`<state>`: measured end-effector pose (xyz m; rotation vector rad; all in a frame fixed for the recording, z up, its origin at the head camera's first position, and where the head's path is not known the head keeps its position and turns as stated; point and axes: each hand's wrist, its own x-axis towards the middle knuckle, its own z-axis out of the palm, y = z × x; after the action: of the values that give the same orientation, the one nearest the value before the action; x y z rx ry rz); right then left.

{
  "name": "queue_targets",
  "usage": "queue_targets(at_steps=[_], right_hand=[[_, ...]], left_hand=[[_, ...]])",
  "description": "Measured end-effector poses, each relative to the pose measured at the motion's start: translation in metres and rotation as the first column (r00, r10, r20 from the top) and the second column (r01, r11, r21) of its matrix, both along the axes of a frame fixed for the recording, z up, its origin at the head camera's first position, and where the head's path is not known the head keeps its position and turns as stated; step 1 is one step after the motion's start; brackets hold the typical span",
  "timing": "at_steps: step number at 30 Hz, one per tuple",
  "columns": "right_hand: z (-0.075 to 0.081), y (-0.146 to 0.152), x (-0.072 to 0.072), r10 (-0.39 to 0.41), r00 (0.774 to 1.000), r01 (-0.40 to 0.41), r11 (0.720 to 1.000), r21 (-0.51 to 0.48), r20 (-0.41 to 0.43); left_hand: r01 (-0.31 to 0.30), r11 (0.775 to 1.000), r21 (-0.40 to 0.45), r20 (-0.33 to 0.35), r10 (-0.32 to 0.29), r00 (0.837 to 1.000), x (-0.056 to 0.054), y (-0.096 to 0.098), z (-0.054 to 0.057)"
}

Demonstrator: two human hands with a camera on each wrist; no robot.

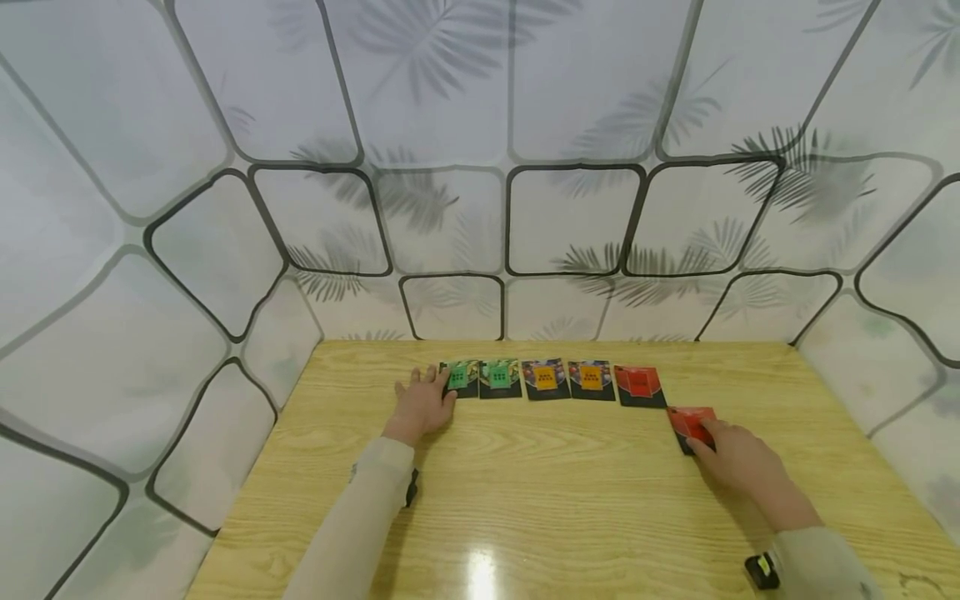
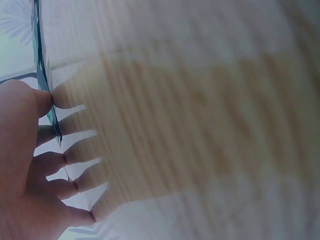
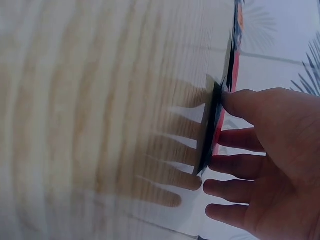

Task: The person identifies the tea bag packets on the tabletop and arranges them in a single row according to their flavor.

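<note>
A row of flat, dark-edged cards lies along the back of the table. From the left come a green card [image 1: 462, 379], another green card [image 1: 499, 378], two with orange panels [image 1: 546, 379], and a red card [image 1: 640, 386]. My left hand [image 1: 422, 407] rests at the leftmost green card with fingers spread, its thumb and fingertips touching the card's edge. My right hand [image 1: 744, 462] pinches a second red card [image 1: 690, 427] between thumb and fingers, just to the right of and nearer than the row. In the right wrist view this red card [image 3: 212, 130] stands slightly tilted.
The wood-grained table [image 1: 525, 500] stretches in front of the row. A patterned fabric curtain [image 1: 450, 308] rises right behind the table's back edge and along both sides. Dark wrist devices [image 1: 762, 572] sit at the sleeves.
</note>
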<state>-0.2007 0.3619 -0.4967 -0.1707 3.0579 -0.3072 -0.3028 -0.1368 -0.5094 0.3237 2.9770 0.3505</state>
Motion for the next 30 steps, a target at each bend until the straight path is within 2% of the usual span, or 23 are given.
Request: queue_targets(at_steps=[9,20,30], right_hand=[[-0.001,0.004,-0.011,-0.018,0.999,0.019,1.000,-0.022,0.039],[-0.004,0.007,-0.026,-0.032,0.999,0.033,0.999,-0.036,0.021],[-0.002,0.009,-0.038,-0.037,0.998,0.041,0.997,-0.064,0.058]], left_hand=[[0.001,1.000,0.001,0.004,-0.001,1.000,0.001,0.000,0.000],[-0.001,1.000,-0.008,-0.003,0.001,1.000,0.002,0.001,0.004],[-0.005,1.000,0.002,0.013,0.005,1.000,0.001,0.001,0.001]])
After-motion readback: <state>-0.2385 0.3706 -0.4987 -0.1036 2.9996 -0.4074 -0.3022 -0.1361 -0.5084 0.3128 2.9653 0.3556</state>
